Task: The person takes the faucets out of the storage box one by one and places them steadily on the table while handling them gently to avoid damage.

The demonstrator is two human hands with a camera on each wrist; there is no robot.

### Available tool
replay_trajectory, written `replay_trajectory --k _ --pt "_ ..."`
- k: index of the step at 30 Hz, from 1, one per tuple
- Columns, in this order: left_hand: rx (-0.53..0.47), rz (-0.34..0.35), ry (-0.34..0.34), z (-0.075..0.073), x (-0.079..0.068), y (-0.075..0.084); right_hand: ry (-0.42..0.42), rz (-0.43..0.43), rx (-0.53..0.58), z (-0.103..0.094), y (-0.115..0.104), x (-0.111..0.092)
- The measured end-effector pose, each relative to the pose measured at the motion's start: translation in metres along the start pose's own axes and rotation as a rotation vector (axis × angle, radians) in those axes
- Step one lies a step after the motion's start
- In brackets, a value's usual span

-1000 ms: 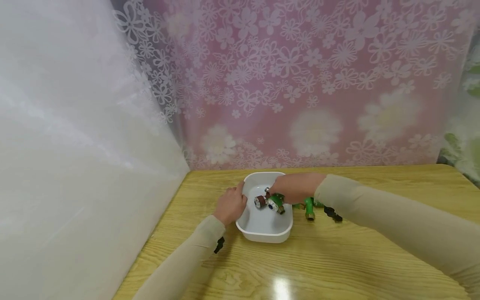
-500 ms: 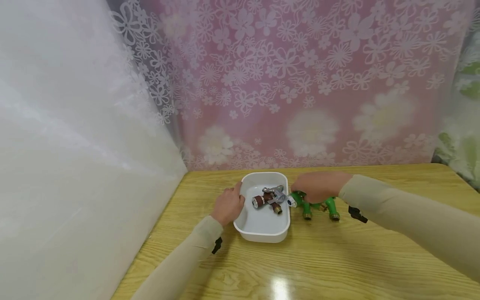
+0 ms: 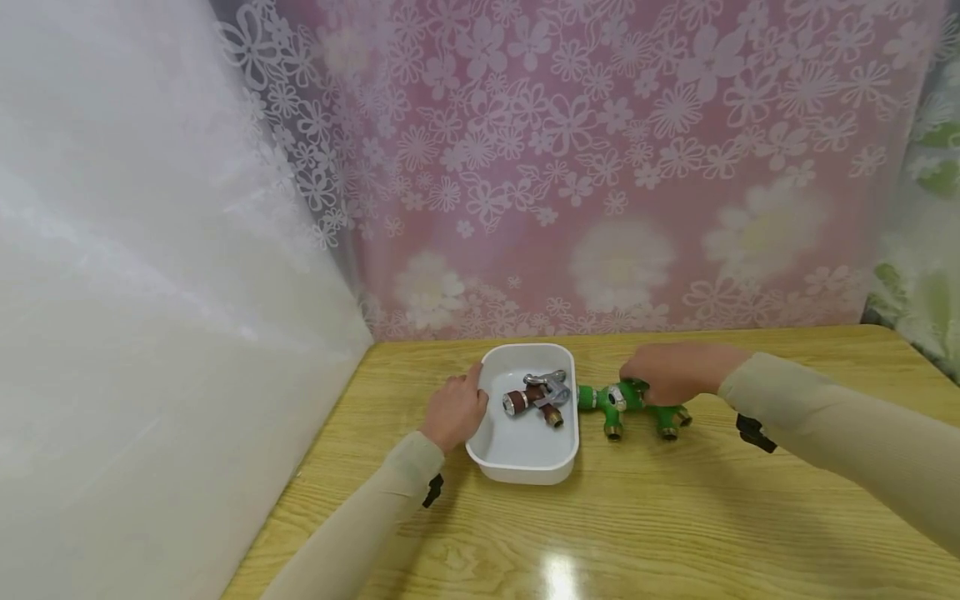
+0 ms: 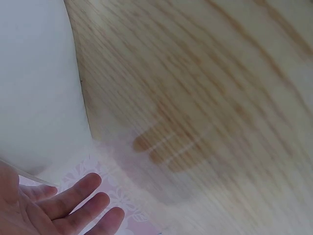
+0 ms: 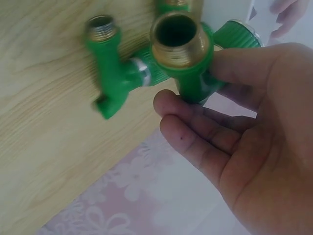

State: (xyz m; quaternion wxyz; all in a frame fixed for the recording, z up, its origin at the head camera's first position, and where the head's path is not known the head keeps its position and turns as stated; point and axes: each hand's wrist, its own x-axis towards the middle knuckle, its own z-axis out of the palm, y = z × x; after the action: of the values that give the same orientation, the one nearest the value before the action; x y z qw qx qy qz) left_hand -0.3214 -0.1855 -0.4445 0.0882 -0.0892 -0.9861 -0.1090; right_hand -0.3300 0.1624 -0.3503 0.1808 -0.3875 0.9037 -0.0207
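- Wooden table [image 3: 675,517], pale yellow with strong grain, filling the lower part of the head view.
- Bright glare [image 3: 561,575] on the tabletop near the front edge.
- Pink curtain [image 3: 600,167] with white flower print, hanging straight behind the table's far edge.
- Plain white sheet [image 3: 150,292] along the left side, meeting the curtain at the corner.
- Strip of green-and-white floral fabric [image 3: 926,275] at the far right.
- Soft, even light; faint shadows on the wood.
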Motion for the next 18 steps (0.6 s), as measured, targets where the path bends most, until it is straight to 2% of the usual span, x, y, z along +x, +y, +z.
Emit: replay_trajectory --k 13,18 --pt "0.005 -0.025 -0.024 -0.002 -0.001 0.002 -0.001 0.081 0.04 0.02 0.034 -0.022" --pt "0.006 -0.019 -0.017 -0.001 0.0 0.002 0.0 0.113 0.021 0.026 0.043 -0.029"
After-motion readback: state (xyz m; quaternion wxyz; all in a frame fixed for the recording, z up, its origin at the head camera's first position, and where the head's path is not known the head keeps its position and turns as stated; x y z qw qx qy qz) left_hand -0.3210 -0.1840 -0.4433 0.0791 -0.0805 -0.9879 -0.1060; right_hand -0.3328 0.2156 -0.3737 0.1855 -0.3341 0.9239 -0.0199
